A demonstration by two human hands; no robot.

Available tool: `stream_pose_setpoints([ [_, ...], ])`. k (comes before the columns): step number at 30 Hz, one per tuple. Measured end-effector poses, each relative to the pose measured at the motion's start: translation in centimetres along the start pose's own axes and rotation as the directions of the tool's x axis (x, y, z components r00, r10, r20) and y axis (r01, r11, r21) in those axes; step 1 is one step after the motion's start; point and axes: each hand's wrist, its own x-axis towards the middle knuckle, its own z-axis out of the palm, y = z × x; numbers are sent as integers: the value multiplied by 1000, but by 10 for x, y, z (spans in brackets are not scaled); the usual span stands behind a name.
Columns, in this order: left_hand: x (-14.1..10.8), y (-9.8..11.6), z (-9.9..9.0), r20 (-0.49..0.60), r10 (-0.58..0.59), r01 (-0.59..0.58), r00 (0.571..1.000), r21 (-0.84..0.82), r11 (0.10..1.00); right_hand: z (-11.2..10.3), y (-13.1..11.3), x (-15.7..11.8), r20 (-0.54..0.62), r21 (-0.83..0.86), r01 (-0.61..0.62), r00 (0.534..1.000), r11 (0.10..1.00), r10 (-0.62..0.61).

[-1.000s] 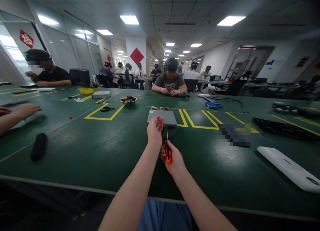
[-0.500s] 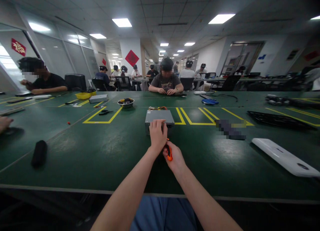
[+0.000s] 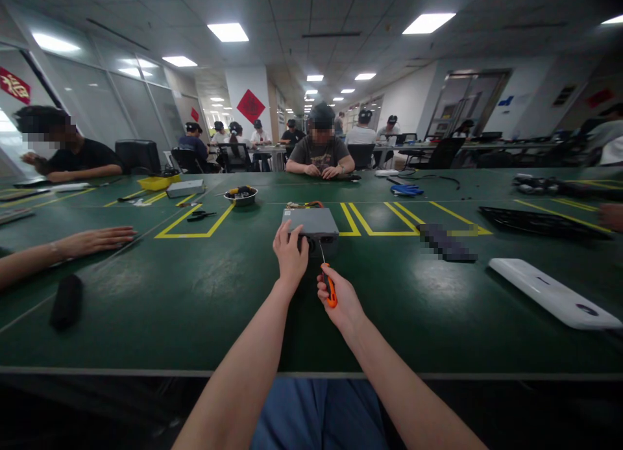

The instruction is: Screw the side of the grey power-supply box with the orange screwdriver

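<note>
A grey metal computer power supply [image 3: 311, 223] lies on the green table in front of me, its cables bunched behind it. My left hand [image 3: 291, 252] grips its front left corner, fingers over the top edge and thumb against the front face. In my right hand [image 3: 341, 297] is a screwdriver [image 3: 331, 287] with an orange and black handle. Its thin shaft points up and away from me, the tip at or very close to the power supply's front face near a socket. Whether the tip touches a screw I cannot tell.
From the left a co-worker's hand [image 3: 104, 239] rests on the table. A black case [image 3: 67, 300] lies nearer me. Farther back are a metal bowl of tools [image 3: 241, 197] and a yellow tray [image 3: 158, 182]. To the right are a white device [image 3: 552, 291] and a black panel [image 3: 540, 223].
My left hand has shifted left along the power supply, and my hands are now apart. The screwdriver's shaft has come into view. At left, a co-worker's hand has reached farther onto the table.
</note>
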Motion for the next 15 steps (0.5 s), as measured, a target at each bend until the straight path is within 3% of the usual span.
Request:
stream_pose_setpoints([
  [3, 0, 4, -2, 3, 20, -20, 1000, 48, 999, 0, -1, -1, 6, 0, -1, 1000, 1000, 1],
  [8, -1, 9, -2, 142, 204, -208, 969, 12, 978, -1, -2, 0, 51, -6, -55, 997, 998, 55],
  [15, -2, 7, 3, 141, 161, -162, 977, -6, 987, -2, 0, 3, 35, 13, -14, 999, 1000, 14],
])
